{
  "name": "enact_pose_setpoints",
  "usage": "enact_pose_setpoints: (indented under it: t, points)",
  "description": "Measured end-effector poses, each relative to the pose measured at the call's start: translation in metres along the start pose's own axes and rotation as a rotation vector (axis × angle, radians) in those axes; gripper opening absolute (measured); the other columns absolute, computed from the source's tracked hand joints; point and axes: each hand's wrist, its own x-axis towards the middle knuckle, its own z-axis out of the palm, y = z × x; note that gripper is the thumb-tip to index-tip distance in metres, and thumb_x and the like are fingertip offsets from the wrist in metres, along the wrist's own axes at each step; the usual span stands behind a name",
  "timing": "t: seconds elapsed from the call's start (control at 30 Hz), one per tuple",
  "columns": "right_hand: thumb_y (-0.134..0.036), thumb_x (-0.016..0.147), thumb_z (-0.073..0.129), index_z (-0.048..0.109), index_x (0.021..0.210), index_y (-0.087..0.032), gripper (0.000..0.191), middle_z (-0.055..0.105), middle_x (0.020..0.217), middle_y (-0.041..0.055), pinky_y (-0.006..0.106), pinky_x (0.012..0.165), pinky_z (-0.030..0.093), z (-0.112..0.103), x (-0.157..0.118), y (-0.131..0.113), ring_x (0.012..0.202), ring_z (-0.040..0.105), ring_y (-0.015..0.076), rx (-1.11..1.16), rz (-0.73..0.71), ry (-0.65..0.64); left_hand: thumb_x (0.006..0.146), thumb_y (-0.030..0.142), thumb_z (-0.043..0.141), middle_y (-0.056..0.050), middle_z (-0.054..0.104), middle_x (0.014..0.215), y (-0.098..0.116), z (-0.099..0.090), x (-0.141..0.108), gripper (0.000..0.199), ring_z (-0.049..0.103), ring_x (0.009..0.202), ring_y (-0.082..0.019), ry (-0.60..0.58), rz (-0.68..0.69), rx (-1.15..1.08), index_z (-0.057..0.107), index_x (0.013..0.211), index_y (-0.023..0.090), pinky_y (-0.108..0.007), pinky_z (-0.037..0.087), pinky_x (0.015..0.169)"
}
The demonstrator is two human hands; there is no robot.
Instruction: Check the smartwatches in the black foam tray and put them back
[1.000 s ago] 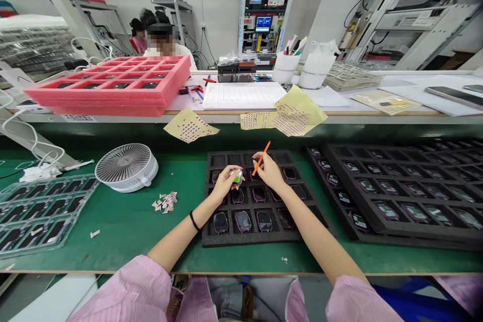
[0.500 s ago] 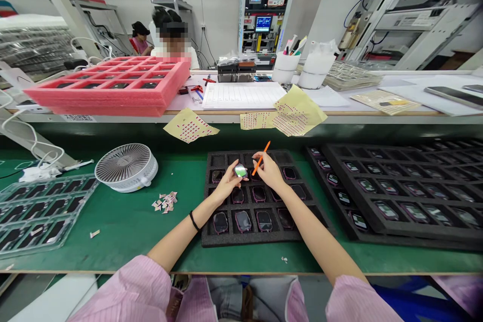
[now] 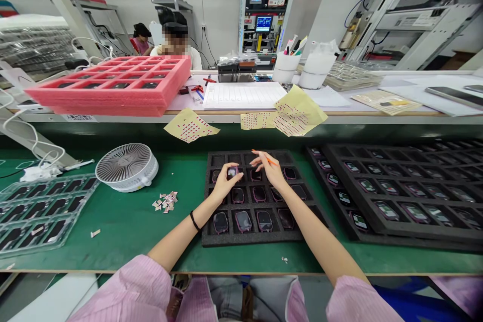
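Observation:
My left hand (image 3: 225, 183) has its thumb and fingers closed round a purple-rimmed smartwatch body (image 3: 233, 171) in the back part of the black foam tray (image 3: 236, 241). Whether that watch rests on the compartment floor, I cannot tell. To its right, my right hand (image 3: 268, 167) is over the same tray, with a thin orange stick (image 3: 272, 161) lying across the fingers. Much of the stick is covered by the hand. More watch bodies, such as one (image 3: 243, 221) in the front row, sit in the compartments, and my right forearm hides a few.
Black foam trays (image 3: 362, 201) of watches overlap at the right. On the left are a white fan (image 3: 127, 167), small tabs (image 3: 165, 202) in a pile and a clear plastic tray (image 3: 45, 216). A raised shelf holds a pink foam tray (image 3: 113, 100); a person (image 3: 175, 40) sits behind.
My left hand has lowered the watch into the tray area and turned it. The orange stick has swung from standing up in my right hand to lying nearly flat.

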Motion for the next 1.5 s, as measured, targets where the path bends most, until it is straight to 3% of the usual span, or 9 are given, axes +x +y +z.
enact_pose_setpoints:
  t: [0.13, 0.33, 0.47, 0.63, 0.97, 1.23, 1.5]
  points:
    - [-0.06, 0.086, 0.043, 0.069, 0.089, -0.015, 0.051, 0.065, 0.067, 0.0061, 0.03, 0.049, 0.053, -0.002, 0.004, -0.006, 0.06, 0.061, 0.0174, 0.303, 0.119, -0.01, 0.07, 0.029, 0.068, 0.006, 0.044, 0.068, 0.001, 0.0, 0.001, 0.028, 0.038, 0.051, -0.003, 0.002, 0.001, -0.055, 0.053, 0.092, 0.02, -0.016, 0.029, 0.044]
    - [-0.058, 0.079, 0.056, 0.066, 0.067, -0.016, 0.045, 0.065, 0.056, 0.0048, 0.032, 0.05, 0.053, 0.0, 0.0, -0.014, 0.048, 0.059, 0.0162, 0.474, 0.181, -0.146, 0.07, 0.031, 0.067, 0.005, 0.046, 0.073, -0.003, 0.0, 0.001, 0.031, 0.04, 0.054, -0.005, -0.02, 0.062, -0.008, 0.051, 0.094, 0.019, -0.018, 0.034, 0.049]
    - [-0.053, 0.078, 0.061, 0.068, 0.067, -0.014, 0.041, 0.068, 0.059, 0.0055, 0.029, 0.051, 0.052, 0.002, -0.003, -0.015, 0.049, 0.061, 0.0153, 0.509, 0.164, -0.231, 0.071, 0.033, 0.069, 0.0, 0.054, 0.089, -0.005, -0.002, 0.001, 0.036, 0.051, 0.074, -0.01, 0.0, 0.135, 0.137, 0.053, 0.101, 0.019, -0.023, 0.043, 0.069]
    - [-0.05, 0.08, 0.061, 0.07, 0.07, -0.015, 0.038, 0.069, 0.062, 0.0057, 0.026, 0.05, 0.051, 0.002, -0.002, -0.013, 0.049, 0.062, 0.0143, 0.514, 0.133, -0.225, 0.071, 0.031, 0.07, -0.003, 0.056, 0.105, -0.005, -0.003, 0.001, 0.041, 0.053, 0.093, -0.015, 0.004, 0.194, 0.173, 0.053, 0.107, 0.019, -0.028, 0.042, 0.086]
    - [-0.053, 0.082, 0.057, 0.069, 0.072, -0.015, 0.041, 0.069, 0.064, 0.0053, 0.026, 0.052, 0.052, 0.004, -0.005, -0.017, 0.053, 0.063, 0.0141, 0.439, 0.096, -0.239, 0.075, 0.029, 0.068, -0.004, 0.058, 0.103, -0.009, -0.004, 0.0, 0.043, 0.056, 0.092, -0.016, -0.02, 0.147, 0.15, 0.05, 0.113, 0.019, -0.031, 0.044, 0.087]
    - [-0.054, 0.082, 0.056, 0.07, 0.072, -0.015, 0.042, 0.07, 0.071, 0.0065, 0.025, 0.052, 0.053, 0.009, -0.007, -0.018, 0.06, 0.065, 0.0151, 0.412, 0.054, -0.238, 0.074, 0.028, 0.069, -0.004, 0.054, 0.112, -0.013, -0.006, 0.004, 0.046, 0.054, 0.098, -0.016, 0.023, 0.2, 0.214, 0.048, 0.113, 0.02, -0.032, 0.043, 0.091]
    - [-0.054, 0.08, 0.058, 0.068, 0.066, -0.015, 0.043, 0.069, 0.062, 0.0062, 0.024, 0.049, 0.05, 0.002, 0.0, -0.012, 0.052, 0.063, 0.0145, 0.461, 0.091, -0.098, 0.075, 0.029, 0.068, -0.007, 0.051, 0.111, -0.019, -0.002, 0.004, 0.067, 0.056, 0.094, -0.016, -0.162, 0.252, 0.119, 0.033, 0.132, 0.021, -0.032, 0.048, 0.084]
